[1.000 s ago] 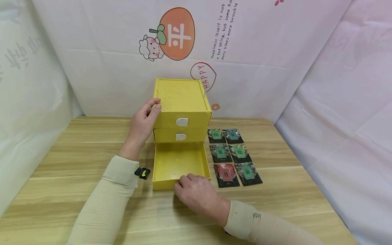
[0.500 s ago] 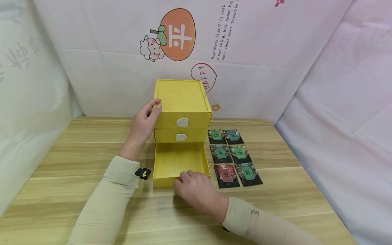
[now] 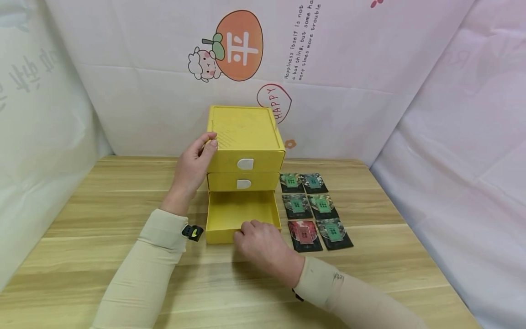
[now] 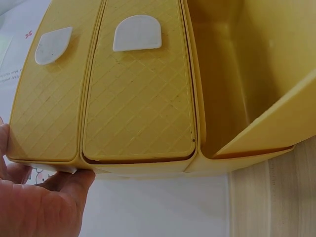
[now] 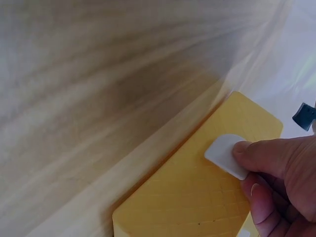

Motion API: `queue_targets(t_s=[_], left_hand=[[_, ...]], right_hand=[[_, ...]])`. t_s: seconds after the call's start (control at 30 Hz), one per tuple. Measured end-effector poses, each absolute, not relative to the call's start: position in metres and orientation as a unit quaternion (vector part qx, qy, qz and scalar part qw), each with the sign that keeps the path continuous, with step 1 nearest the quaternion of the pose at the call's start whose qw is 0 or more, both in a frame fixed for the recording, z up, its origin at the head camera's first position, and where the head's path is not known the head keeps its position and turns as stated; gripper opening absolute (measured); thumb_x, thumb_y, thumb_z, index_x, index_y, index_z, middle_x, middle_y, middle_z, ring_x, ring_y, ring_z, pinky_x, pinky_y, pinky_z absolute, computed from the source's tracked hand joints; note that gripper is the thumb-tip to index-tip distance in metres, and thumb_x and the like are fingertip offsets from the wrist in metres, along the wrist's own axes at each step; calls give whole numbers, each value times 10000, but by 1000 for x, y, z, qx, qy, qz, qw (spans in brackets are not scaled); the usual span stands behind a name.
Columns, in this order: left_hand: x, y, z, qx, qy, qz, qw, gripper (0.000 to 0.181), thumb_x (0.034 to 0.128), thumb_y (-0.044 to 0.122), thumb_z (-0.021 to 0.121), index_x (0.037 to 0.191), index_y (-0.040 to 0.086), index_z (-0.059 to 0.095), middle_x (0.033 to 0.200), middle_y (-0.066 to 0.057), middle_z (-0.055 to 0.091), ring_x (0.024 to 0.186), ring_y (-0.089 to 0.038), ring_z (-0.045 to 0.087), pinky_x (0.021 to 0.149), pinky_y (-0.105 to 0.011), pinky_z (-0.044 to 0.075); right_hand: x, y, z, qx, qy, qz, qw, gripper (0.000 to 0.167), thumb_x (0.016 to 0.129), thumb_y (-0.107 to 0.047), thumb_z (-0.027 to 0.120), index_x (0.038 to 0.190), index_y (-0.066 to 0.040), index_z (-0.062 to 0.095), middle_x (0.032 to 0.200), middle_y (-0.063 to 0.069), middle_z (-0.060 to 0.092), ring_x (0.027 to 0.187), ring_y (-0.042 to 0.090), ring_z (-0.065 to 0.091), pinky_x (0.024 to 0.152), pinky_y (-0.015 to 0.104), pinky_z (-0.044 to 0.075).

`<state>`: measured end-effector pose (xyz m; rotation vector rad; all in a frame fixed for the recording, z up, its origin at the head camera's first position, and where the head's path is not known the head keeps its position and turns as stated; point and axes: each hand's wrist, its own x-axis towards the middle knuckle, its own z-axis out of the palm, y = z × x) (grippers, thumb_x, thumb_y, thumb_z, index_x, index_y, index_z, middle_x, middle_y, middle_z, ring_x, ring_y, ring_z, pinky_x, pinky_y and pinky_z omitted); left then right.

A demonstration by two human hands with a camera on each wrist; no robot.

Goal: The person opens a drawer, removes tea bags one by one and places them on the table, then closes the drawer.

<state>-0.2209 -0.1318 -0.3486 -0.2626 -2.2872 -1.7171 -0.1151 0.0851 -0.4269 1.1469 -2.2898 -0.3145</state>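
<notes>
A yellow three-tier drawer cabinet point(image 3: 246, 128) stands on the wooden table, its bottom drawer point(image 3: 222, 236) partly pulled out, with a bare interior visible. The upper two drawers are closed and have white tabs. My left hand point(image 3: 191, 167) grips the cabinet's upper left edge; in the left wrist view its fingers point(image 4: 74, 190) bend around the corner. At the drawer's front, my right hand point(image 3: 267, 246) pinches the white handle point(image 5: 224, 154) between thumb and fingers. The head view hides that handle behind the hand.
Several flat dark packets with green, blue or red labels lie in two columns right of the cabinet, including a red one point(image 3: 305, 236). A printed white cloth point(image 3: 349, 91) hangs behind and at both sides of the table point(image 3: 102, 219).
The bottom drawer has slid inward, away from me, and my right hand has moved forward with it. My left hand has stayed on the cabinet's edge.
</notes>
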Motion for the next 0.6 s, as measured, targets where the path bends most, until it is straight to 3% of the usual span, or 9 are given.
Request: queue_targets(t_s=[0.13,0.6], left_hand=[[-221,-132,-349,-90,-790,-592,136,542,1071,562,490,1509,252,564,1511,-14,570,1276,-219,545,1078,-454,425],[-221,-132,-348,-84,-791,-592,133,543,1065,578,491,1504,269,567,1503,-11,575,1272,-216,546,1072,-451,429]], right_hand=[[-121,85,-428,425,-852,-115,284,267,750,94,594,709,-169,567,670,-20,545,570,76,414,455,219,430],[-143,78,-426,410,-868,-93,266,224,812,57,649,753,-159,638,683,-13,568,575,89,446,444,247,450]])
